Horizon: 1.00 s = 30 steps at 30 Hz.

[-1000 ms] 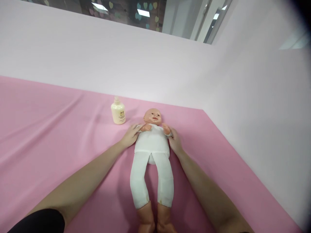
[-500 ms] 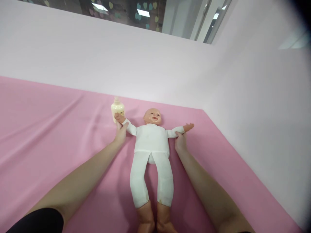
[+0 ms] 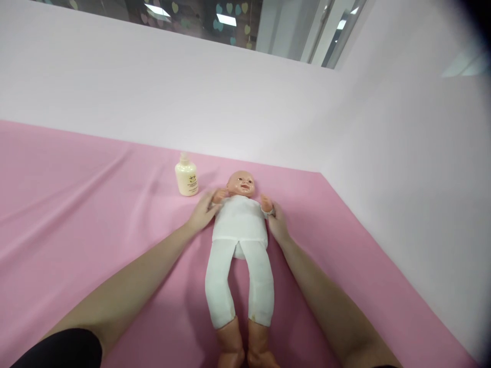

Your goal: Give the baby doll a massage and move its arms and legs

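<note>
A baby doll (image 3: pixel 240 232) in a white suit lies on its back on the pink sheet (image 3: pixel 76 214), head away from me, bare feet near the bottom edge. My left hand (image 3: pixel 202 213) grips the doll's arm on the left side and my right hand (image 3: pixel 276 225) grips the arm on the right side. Both doll arms are folded in, with its small hands up by its chin and shoulders. A cream lotion bottle (image 3: pixel 186 176) stands upright just left of the doll's head, apart from my left hand.
The pink sheet covers a wide surface that meets a pale wall (image 3: pixel 230 102) behind and another on the right (image 3: pixel 414 194). A dark window strip (image 3: pixel 199 20) runs along the top.
Half a second ago the doll's arms were stretched out sideways, one touching the bottle. Both my hands have since brought them back in to the doll's chest, as they were a second ago.
</note>
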Each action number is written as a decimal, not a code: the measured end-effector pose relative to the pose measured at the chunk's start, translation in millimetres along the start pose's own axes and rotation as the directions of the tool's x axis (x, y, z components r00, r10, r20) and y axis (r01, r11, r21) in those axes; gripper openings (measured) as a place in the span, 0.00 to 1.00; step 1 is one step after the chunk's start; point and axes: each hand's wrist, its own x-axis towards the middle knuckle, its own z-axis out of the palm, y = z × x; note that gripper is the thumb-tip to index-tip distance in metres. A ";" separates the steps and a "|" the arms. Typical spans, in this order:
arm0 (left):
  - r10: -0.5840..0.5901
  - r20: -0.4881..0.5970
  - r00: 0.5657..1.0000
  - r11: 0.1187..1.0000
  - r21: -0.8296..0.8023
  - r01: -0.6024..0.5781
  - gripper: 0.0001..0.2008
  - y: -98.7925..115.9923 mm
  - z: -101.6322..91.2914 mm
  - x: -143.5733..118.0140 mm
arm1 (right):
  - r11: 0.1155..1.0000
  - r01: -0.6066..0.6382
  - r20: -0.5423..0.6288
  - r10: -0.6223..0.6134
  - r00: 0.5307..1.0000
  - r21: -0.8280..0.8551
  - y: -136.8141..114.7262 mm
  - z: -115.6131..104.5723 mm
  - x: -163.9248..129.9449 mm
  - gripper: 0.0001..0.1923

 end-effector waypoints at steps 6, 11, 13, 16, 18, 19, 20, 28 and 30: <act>0.086 0.087 0.992 0.986 0.135 -0.097 0.21 6.5 3.6 -4.3 | 0.995 0.047 0.036 -0.044 0.998 -0.093 -1.0 2.8 -2.9 0.25; -0.130 -0.298 0.946 0.971 -0.229 0.061 0.21 -5.8 -0.6 0.2 | 0.994 -0.083 -0.177 0.094 0.980 0.070 2.9 -2.6 -1.0 0.32; -0.256 -0.409 0.876 0.922 -0.376 0.094 0.21 -16.8 -3.6 3.8 | 0.989 -0.084 -0.287 0.116 0.951 0.120 11.3 -6.6 1.6 0.38; -0.463 -0.474 0.749 0.823 -0.544 0.164 0.22 -32.2 -7.8 8.4 | 0.939 -0.198 -0.378 0.298 0.876 0.282 30.3 -11.8 6.7 0.42; -0.556 -0.474 0.682 0.767 -0.608 0.203 0.23 -36.9 -9.4 10.1 | 0.904 -0.249 -0.357 0.373 0.857 0.346 40.4 -13.4 9.3 0.42; -0.575 -0.475 0.667 0.756 -0.620 0.210 0.23 -37.0 -9.8 10.5 | 0.905 -0.251 -0.353 0.372 0.858 0.344 42.8 -13.6 9.9 0.42; -0.574 -0.478 0.665 0.757 -0.620 0.207 0.23 -35.8 -9.8 10.7 | 0.915 -0.244 -0.356 0.356 0.864 0.323 42.9 -13.4 9.9 0.42; -0.214 -0.358 0.909 0.939 -0.331 0.090 0.25 -11.6 -4.1 4.1 | 0.995 -0.022 -0.231 0.045 0.972 0.100 -3.2 -5.7 -0.8 0.35; -0.100 -0.238 0.966 0.981 -0.184 0.056 0.24 -7.6 -1.9 1.5 | 0.997 -0.031 -0.158 0.042 0.987 0.072 -9.1 -3.1 -2.7 0.32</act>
